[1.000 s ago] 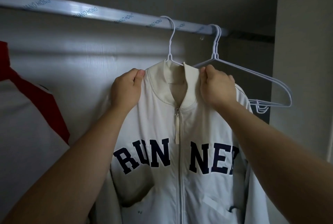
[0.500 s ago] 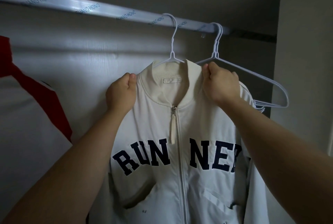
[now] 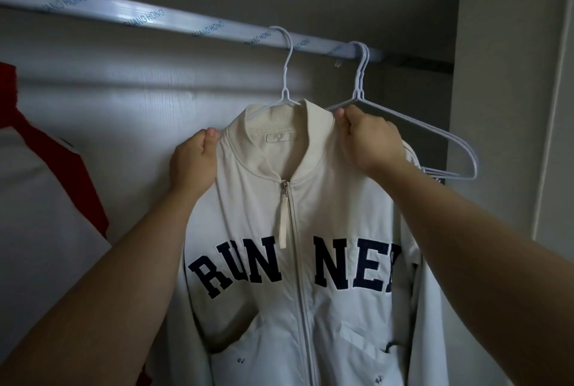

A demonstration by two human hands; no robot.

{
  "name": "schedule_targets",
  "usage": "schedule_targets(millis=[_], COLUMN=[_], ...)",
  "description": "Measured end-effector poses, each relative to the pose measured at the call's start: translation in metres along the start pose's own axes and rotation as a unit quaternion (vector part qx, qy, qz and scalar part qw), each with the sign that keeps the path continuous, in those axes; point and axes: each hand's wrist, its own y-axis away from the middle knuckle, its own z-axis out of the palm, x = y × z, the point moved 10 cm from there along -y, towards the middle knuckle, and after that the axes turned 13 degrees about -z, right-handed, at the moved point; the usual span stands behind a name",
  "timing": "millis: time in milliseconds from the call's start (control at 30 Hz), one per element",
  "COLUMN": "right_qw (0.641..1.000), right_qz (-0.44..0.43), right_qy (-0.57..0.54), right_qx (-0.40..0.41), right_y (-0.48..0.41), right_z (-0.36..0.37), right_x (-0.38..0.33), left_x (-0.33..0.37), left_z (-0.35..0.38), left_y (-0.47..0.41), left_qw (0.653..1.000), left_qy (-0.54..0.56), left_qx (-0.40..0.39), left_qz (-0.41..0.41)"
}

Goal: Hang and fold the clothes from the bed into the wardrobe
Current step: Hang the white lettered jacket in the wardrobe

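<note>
left hand: the left hand point(image 3: 194, 165) is curled, fingers and thumb closed on the jacket's shoulder edge at the scene's left, just beside the collar.
right hand: the right hand point(image 3: 369, 143) is curled too, pinching the shoulder fabric at the collar's right side; its fingertips lie right by the wire of the empty hangers, and whether they touch cannot be told.
jacket: the jacket point(image 3: 335, 205) hangs facing the camera between both hands, in the wardrobe, below the rail and near its right end.
cloth: cream to off-white, smooth, with soft creases across the chest.
collar: the collar point(image 3: 257, 128) is ribbed and stands up, open at the throat, with a small pale label point(image 3: 279, 138) inside the neck.
zip: the zip point(image 3: 298, 277) runs down the middle, closed almost to the collar, with a long cream pull tab point(image 3: 283, 221) hanging from the slider.
lettering: the lettering point(image 3: 248, 264) is large, dark navy and blocky, split by the zip; the right forearm covers its last part.
pockets: slanted pockets point(image 3: 363, 339) sit low on each side, with small dark snaps below.
hanger: the hanger point(image 3: 287, 75) is thin pale wire, hooked over the rail, its shoulders inside the collar.
rail: the rail point(image 3: 155, 17) is pale with printed wording, running left to right above.
empty hangers: the empty hangers point(image 3: 435, 131) hang close together just right of the jacket.
other garment: a red and white garment point(image 3: 37, 199) hangs at the far left, well apart.
</note>
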Motion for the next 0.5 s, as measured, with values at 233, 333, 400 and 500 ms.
schedule_targets(millis=[233,333,400,500], right_qw=[0.995,0.989,0.983,0.964], right_qz=[-0.032,-0.032,-0.03,-0.012], right_qy=[-0.049,-0.076,-0.094,-0.137], right_qx=[-0.08,-0.12,-0.157,-0.227], right_y=[0.002,-0.002,-0.004,-0.006], right_z=[-0.002,0.004,0.008,0.013], right_x=[-0.001,-0.001,-0.003,-0.002], left_x=[0.041,0.111,0.149,0.17], left_z=[-0.005,0.001,0.006,0.015], left_y=[-0.001,0.013,0.022,0.022], left_qw=[0.997,0.996,0.995,0.997], left_qy=[0.036,0.083,0.042,-0.003], left_qx=[-0.013,-0.003,0.024,0.03], left_qz=[-0.068,0.026,0.082,0.066])
